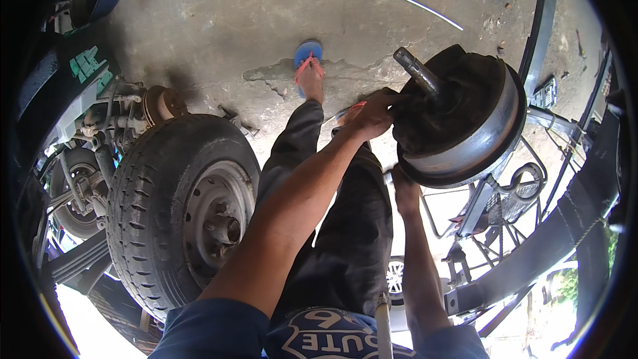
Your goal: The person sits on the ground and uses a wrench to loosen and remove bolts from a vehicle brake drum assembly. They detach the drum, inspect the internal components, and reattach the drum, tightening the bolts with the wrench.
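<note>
A dark, greasy brake drum point(475, 143) with a shiny worn metal band stands in front of me on the right. A round steel shaft point(417, 72) sticks out of its face, tilted up and left. My left hand point(375, 114) reaches across to the drum's left side, its fingers closed at the edge and partly hidden by the dark metal. My right hand point(404, 189) is at the lower rim, its fingers mostly out of sight behind the drum. Whether something else also bears the drum's weight I cannot tell.
A large tyre on a steel wheel point(219, 216) stands close on my left, beside axle parts and leaf springs point(83, 252). A long thin wrench point(415, 4) lies on the concrete floor point(219, 20). Metal frame bars point(525, 256) rise on the right. My sandalled foot point(310, 70) is ahead.
</note>
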Motion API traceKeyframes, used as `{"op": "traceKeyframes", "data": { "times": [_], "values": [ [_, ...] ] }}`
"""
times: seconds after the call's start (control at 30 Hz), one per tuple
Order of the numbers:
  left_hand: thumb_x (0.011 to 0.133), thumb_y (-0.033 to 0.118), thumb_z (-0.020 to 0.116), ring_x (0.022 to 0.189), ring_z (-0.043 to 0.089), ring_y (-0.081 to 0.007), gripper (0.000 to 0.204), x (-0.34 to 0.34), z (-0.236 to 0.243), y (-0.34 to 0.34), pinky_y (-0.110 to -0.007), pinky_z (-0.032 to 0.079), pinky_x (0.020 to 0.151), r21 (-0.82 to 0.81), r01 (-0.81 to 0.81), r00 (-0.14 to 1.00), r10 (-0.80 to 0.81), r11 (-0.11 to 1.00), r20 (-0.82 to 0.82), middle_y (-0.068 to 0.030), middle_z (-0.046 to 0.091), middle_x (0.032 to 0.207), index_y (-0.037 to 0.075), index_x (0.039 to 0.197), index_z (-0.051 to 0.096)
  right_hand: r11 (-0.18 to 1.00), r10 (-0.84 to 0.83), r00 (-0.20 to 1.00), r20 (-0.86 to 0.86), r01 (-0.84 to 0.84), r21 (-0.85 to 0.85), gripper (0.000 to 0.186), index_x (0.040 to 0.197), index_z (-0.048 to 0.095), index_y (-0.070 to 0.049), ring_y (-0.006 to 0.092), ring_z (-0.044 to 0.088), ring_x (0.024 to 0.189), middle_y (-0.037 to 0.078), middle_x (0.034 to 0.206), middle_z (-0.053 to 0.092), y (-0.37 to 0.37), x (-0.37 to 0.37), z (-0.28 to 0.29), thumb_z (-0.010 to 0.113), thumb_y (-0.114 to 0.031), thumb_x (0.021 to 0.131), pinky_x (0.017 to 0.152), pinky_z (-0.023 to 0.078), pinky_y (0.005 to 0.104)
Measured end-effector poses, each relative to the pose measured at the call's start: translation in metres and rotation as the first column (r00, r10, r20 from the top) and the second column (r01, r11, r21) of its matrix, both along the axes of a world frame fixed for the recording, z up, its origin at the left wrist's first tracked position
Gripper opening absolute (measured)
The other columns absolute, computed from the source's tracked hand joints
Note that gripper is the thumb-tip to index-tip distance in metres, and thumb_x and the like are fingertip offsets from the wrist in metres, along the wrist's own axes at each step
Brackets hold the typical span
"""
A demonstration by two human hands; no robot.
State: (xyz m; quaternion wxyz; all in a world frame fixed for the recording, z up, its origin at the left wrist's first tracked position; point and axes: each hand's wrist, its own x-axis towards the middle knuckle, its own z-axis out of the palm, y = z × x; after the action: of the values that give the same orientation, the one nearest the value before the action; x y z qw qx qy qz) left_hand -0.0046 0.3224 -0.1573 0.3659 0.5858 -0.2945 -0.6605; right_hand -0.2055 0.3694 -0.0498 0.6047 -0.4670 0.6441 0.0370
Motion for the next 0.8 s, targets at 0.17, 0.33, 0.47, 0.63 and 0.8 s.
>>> {"op": "traceKeyframes", "data": {
  "times": [0.17, 0.33, 0.47, 0.63, 0.8],
  "values": [
    [0.092, 0.006, 0.065, 0.108, 0.061, -0.0270, 0.034, 0.002, 0.008, -0.004, -0.035, 0.047, 0.097, -0.101, -0.110, 0.990, 0.101, 0.989, -0.095, -0.0140, 0.066, 0.110, 0.014, 0.125, 0.071, 0.823, -0.497, 0.817, 0.292, 0.338, 0.456, 0.014, 0.105, 0.060, 0.000, 0.0187, 0.064, 0.073, 0.009, 0.085, 0.060, -0.042, -0.007, 0.081, 0.057, -0.013, 0.102, 0.074, 0.062, 0.0439],
    [0.091, 0.003, 0.063, 0.109, 0.060, -0.0272, 0.037, -0.003, -0.002, 0.003, -0.035, 0.048, 0.097, -0.150, -0.148, 0.989, 0.144, 0.978, -0.040, -0.0144, 0.066, 0.111, 0.016, 0.125, 0.071, 0.641, 0.402, 0.910, -0.105, -0.361, -0.678, 0.024, 0.117, 0.064, 0.000, 0.0245, 0.060, 0.111, 0.012, 0.115, 0.065, 0.012, -0.036, -0.108, 0.050, -0.015, 0.106, 0.105, 0.045, 0.0376],
    [0.088, -0.002, 0.062, 0.111, 0.060, -0.0282, 0.043, -0.005, -0.008, 0.004, -0.036, 0.048, 0.097, -0.091, -0.117, 0.993, 0.116, 0.989, -0.016, -0.0143, 0.064, 0.113, 0.016, 0.126, 0.070, 0.862, 0.178, 0.984, 0.018, -0.147, -0.486, 0.025, 0.118, 0.061, 0.002, 0.0275, 0.060, 0.106, 0.011, 0.108, 0.067, 0.023, -0.039, -0.125, 0.054, -0.017, 0.104, 0.100, 0.047, 0.0408],
    [0.095, 0.012, 0.066, 0.118, 0.057, -0.0250, 0.036, -0.003, -0.002, 0.000, -0.034, 0.045, 0.101, -0.040, -0.056, 0.998, 0.054, 0.998, -0.040, -0.0134, 0.058, 0.126, 0.010, 0.131, 0.066, 0.788, -0.547, 0.826, 0.139, 0.452, 0.418, 0.024, 0.110, 0.062, -0.001, 0.0210, 0.063, 0.088, 0.012, 0.095, 0.065, -0.016, -0.018, 0.056, 0.056, -0.023, 0.102, 0.087, 0.054, 0.0369],
    [0.094, 0.008, 0.065, 0.117, 0.058, -0.0256, 0.036, -0.001, -0.001, 0.000, -0.034, 0.045, 0.101, -0.074, -0.035, 0.999, 0.033, 0.997, -0.031, -0.0127, 0.058, 0.125, 0.010, 0.130, 0.066, 0.997, 0.027, 0.975, 0.218, -0.042, 0.064, 0.016, 0.107, 0.062, -0.001, 0.0156, 0.062, 0.088, 0.008, 0.090, 0.064, -0.016, -0.026, -0.007, 0.055, -0.015, 0.102, 0.084, 0.053, 0.0317]
  ]
}}
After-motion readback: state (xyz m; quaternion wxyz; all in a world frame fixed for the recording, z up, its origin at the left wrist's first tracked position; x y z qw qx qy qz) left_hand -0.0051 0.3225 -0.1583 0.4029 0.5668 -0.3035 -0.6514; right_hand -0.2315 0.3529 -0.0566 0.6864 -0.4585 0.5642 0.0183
